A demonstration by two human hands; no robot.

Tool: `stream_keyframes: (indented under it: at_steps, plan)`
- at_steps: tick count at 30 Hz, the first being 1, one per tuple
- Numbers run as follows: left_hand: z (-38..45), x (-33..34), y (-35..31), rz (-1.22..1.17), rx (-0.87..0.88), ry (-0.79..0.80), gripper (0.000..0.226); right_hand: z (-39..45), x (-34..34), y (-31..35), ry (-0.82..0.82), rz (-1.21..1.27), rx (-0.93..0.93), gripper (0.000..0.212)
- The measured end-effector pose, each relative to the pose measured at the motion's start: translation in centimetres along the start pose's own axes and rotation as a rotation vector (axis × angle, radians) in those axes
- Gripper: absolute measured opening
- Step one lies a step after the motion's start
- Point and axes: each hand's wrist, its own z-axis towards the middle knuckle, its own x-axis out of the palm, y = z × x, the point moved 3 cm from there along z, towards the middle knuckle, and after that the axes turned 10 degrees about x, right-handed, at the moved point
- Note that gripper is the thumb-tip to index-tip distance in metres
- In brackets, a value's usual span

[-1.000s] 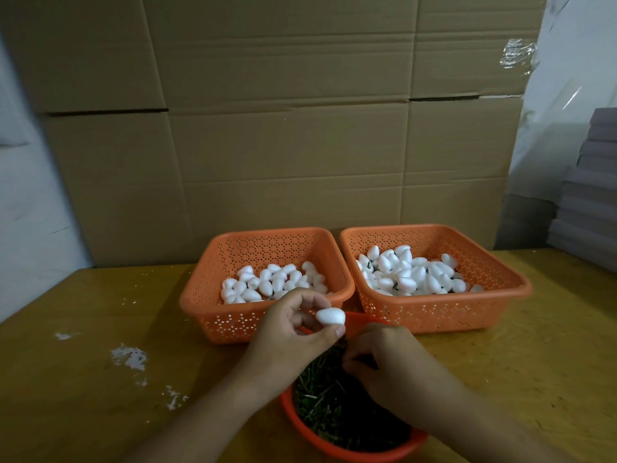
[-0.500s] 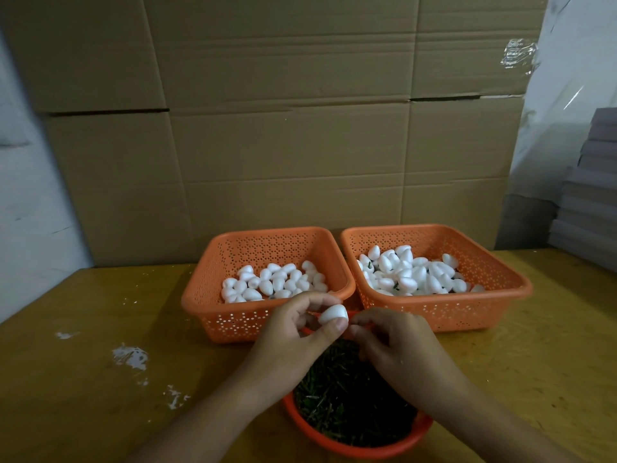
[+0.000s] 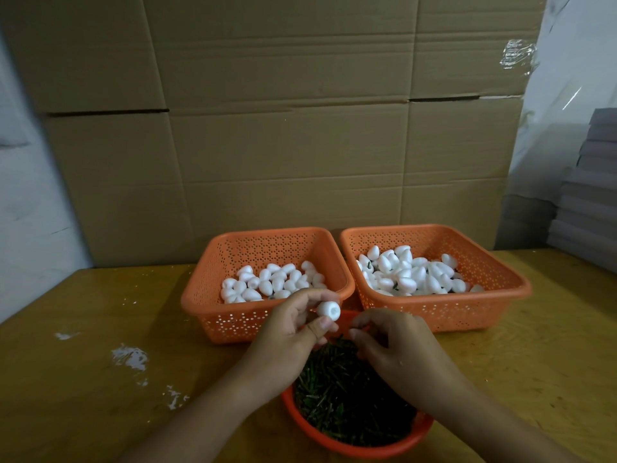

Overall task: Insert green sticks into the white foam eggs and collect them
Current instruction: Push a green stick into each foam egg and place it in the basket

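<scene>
My left hand (image 3: 287, 339) pinches a white foam egg (image 3: 328, 310) between thumb and fingers, its flat holed end turned toward me. My right hand (image 3: 397, 349) hovers just right of the egg with thumb and fingertips pinched together; any stick in them is too thin to make out. Both hands are above a round orange bowl (image 3: 354, 444) full of green sticks (image 3: 347, 396). Behind stand two orange baskets: the left basket (image 3: 267, 243) holds plain white eggs, and the right basket (image 3: 500, 285) holds eggs with bits of green showing.
All of this sits on a yellow wooden table (image 3: 100, 379) with white flecks at the left. A cardboard wall (image 3: 283, 128) stands close behind the baskets. Grey stacked boards (image 3: 587, 195) rise at the far right.
My right hand has lifted out of the stick bowl and come up beside the egg. My left hand has turned the egg so its holed end faces me.
</scene>
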Motion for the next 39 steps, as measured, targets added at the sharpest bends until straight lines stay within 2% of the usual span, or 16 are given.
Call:
stream_keyframes:
  at_steps: [13,17,26,30,39]
  plan:
    - [0.2,-0.28,0.19,-0.021,0.024,0.015,0.026,0.02,0.01,0.12,0.019,0.018,0.01,0.007]
    - [0.23,-0.24,0.07,-0.072,0.014,-0.011,0.021,0.01,0.0,0.06,0.017,0.015,0.001,0.005]
    - [0.09,-0.29,-0.05,-0.079,0.026,-0.055,0.025,0.1,0.11,-0.19,0.011,-0.004,0.003,0.004]
    - [0.07,-0.35,-0.44,-0.003,0.06,-0.069,0.036,0.07,0.1,-0.07,0.021,-0.007,0.002,0.004]
    - [-0.01,-0.15,-0.58,0.099,0.075,-0.041,0.041,-0.04,-0.05,0.26,0.025,-0.022,-0.024,0.006]
